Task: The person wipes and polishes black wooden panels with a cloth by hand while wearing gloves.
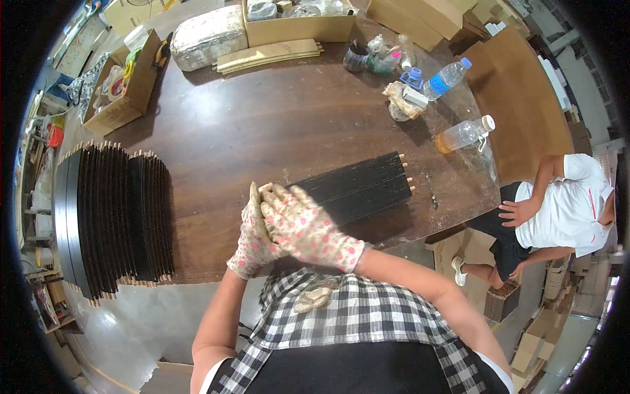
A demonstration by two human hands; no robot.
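Both my hands wear spotted fabric gloves and meet at the near end of a stack of black curved wooden slats [361, 187] with pale dowel pins at its far end. My right hand [308, 226] lies palm down over that near end. My left hand [252, 236] presses upright against the same end, fingers together. The stack lies flat on the dark brown wooden table [262, 125].
A long row of black slats [111, 220] stands on edge at the table's left. Cardboard boxes [128, 88], pale wood strips [269, 56] and plastic bottles [462, 134] sit at the back and right. A person in a white shirt [558, 210] sits at the right.
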